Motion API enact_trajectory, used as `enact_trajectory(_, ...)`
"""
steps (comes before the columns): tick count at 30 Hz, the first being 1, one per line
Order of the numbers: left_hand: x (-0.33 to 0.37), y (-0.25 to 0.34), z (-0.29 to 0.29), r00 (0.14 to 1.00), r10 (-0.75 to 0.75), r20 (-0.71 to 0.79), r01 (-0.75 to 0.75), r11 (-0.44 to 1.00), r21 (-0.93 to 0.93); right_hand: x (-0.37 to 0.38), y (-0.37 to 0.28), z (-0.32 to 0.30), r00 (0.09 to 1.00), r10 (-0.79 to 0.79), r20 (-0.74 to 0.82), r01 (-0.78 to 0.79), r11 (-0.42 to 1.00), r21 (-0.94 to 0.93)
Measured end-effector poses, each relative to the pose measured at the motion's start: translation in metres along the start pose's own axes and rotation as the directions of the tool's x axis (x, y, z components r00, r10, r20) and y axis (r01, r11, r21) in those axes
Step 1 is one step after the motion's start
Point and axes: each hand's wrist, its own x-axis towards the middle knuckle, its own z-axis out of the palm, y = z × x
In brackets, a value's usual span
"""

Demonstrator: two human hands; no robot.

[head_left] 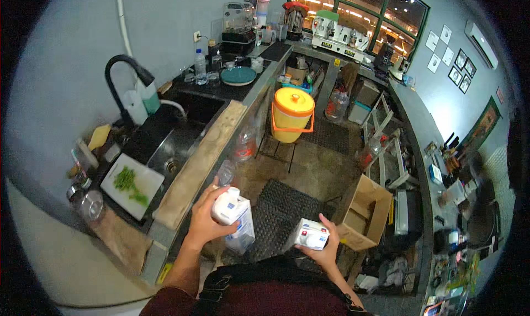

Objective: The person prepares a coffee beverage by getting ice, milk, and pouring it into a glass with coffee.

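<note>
My left hand (202, 221) is wrapped round a white carton (240, 230) with blue print on its side. Its rounded white top part tilts up toward me. Held lower and to the right, a white box-shaped carton (312, 234) with small red and blue marks on its end sits between the thumb and fingers of my right hand (327, 249). The two cartons are apart, both above the floor in front of my body. Most of the right carton's sides is hidden from this angle.
An open cardboard box (361, 214) stands right of my right hand. Ahead is a yellow drum cooler (293, 114) on a stand. To the left, a white cutting board (132, 187) with chopped greens lies beside the black sink (165, 150). A black mat (276, 205) covers floor below.
</note>
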Motion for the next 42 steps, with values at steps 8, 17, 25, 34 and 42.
enact_trajectory(8, 0.190, -0.067, 0.100, 0.999, 0.011, -0.043, -0.012, 1.000, -0.018, 0.213, 0.145, 0.013, 0.997, 0.010, 0.074, -0.012, 1.000, 0.025)
enact_trajectory(17, 0.335, -0.117, 0.149, 0.950, -0.192, -0.245, 0.210, 0.977, 0.049, 0.569, 0.233, 0.082, 0.976, -0.217, 0.029, 0.203, 0.948, 0.247)
enact_trajectory(25, 0.486, -0.206, 0.189, 0.905, 0.018, -0.424, -0.027, 1.000, -0.015, 0.850, 0.250, 0.232, 0.952, -0.257, -0.163, 0.300, 0.889, 0.346)
enact_trajectory(34, 0.637, -0.263, 0.210, 0.910, -0.185, -0.371, 0.135, 0.978, -0.158, 1.014, 0.326, 0.389, 0.937, -0.257, -0.238, 0.292, 0.948, 0.128)
enact_trajectory(42, 0.710, -0.280, 0.221, 0.950, -0.062, -0.306, 0.085, 0.994, 0.063, 1.065, 0.376, 0.461, 0.975, -0.222, -0.028, 0.215, 0.897, 0.385)
